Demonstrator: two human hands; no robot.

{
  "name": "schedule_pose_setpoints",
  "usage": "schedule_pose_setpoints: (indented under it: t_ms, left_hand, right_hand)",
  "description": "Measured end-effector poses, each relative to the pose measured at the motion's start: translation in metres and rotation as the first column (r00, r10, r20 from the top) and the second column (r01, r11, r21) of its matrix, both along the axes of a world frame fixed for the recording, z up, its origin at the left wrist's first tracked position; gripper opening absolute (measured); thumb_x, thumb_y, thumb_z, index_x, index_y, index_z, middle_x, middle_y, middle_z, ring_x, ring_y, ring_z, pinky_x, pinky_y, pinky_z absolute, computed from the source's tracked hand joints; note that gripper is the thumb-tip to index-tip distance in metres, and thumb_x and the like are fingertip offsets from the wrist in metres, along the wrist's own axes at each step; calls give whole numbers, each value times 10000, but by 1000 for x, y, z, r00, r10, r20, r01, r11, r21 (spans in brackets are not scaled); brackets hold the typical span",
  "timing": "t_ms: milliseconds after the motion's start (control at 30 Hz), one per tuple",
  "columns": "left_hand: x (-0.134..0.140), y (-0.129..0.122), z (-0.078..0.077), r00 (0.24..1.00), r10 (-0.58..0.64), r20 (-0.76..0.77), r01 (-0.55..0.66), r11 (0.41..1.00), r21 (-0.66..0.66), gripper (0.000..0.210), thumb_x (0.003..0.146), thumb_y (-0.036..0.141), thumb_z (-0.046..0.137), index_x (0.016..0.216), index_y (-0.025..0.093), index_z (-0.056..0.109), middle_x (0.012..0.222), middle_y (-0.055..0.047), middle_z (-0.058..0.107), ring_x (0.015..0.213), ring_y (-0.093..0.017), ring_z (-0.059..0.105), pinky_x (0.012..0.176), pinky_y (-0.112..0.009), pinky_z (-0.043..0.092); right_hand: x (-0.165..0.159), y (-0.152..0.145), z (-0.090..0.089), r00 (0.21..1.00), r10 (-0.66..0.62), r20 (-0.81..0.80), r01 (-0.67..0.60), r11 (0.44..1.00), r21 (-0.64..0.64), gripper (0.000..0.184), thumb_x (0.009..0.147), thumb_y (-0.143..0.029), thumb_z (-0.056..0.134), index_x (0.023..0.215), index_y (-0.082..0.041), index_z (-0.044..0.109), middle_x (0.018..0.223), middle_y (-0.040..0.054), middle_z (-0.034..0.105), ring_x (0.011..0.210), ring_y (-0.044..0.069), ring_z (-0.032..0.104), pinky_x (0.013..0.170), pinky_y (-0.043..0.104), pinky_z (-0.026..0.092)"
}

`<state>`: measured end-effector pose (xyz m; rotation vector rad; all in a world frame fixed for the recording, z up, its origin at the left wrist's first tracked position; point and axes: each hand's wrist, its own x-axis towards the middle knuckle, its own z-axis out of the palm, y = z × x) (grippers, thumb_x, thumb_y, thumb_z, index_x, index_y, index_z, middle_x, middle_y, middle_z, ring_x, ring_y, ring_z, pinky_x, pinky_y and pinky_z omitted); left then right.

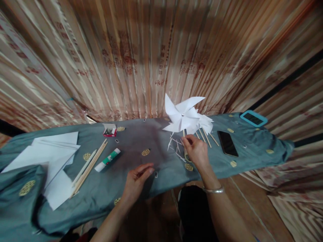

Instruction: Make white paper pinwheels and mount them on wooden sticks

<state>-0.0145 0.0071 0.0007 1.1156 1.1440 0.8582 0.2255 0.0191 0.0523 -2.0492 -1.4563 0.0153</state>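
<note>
Standing by. Long bench (131,144) under a grey-green cloth with yellow pineapple prints, patterned curtain (148,57) behind.

Small red-and-white cardboard box (115,131), lid up, on the bench's far side; inside, a heap of small metallic pieces (109,131), too small to name surely. Glue stick (107,160), green and white, lying slantwise nearer the person.

White paper pinwheel (182,116) right of centre, off the cloth in the right hand (196,148): thumb and fingers pinch its wooden stick below the blades. Stick's long axis runs away from the person, toward the curtain, head at the far end. Blades fan outward; the face with the silvery pin (183,115) is turned to the person. Behind, partly hidden, more white pinwheels (206,123), their sticks (207,137) pointing back toward the person.

Left hand (136,178) near the front edge, loosely bent, thumb a little apart from the fingers, nothing seen in it.

By the right hand: thin paper strips (179,155); a phone (227,143) lies beyond. Far left, loose white sheets (58,158), wooden sticks (88,169) beside them.
</note>
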Motion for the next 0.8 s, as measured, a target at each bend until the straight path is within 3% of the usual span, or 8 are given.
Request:
schedule_pose_setpoints:
  t_ms: [100, 333, 800]
  left_hand:
    - [-6, -1, 0, 1000, -8, -14, 8, 1000, -7, 331, 639, 420, 755, 864, 179, 780, 813, -71, 752, 781, -219, 676, 762, -327, 523]
    - [-14, -2, -2, 998, -47, -34, 49, 998, 40, 311, 664, 423, 734, 863, 189, 783, 829, -76, 752, 790, -226, 673, 759, -334, 521]
    - [-23, -14, 1, 998, -44, -35, 47, 994, 101, 277, 684, 412, 693, 836, 202, 790, 796, -62, 723, 747, -213, 631, 697, -309, 488]
  right_hand:
    - [19, 0, 1, 981, -84, 172, 97, 993, -73, 234, 920, -325, 529, 928, -170, 704, 816, 115, 738, 720, 238, 668, 619, 292, 375]
    - [34, 19, -15, 893, -100, 439, 207, 958, -201, 312, 944, -335, 472, 873, -153, 716, 732, 162, 705, 635, 235, 640, 575, 315, 371]
    - [44, 62, -53, 843, -34, 537, 192, 951, -242, 237, 883, -254, 500, 880, -75, 656, 741, 185, 655, 752, 270, 632, 672, 350, 450]
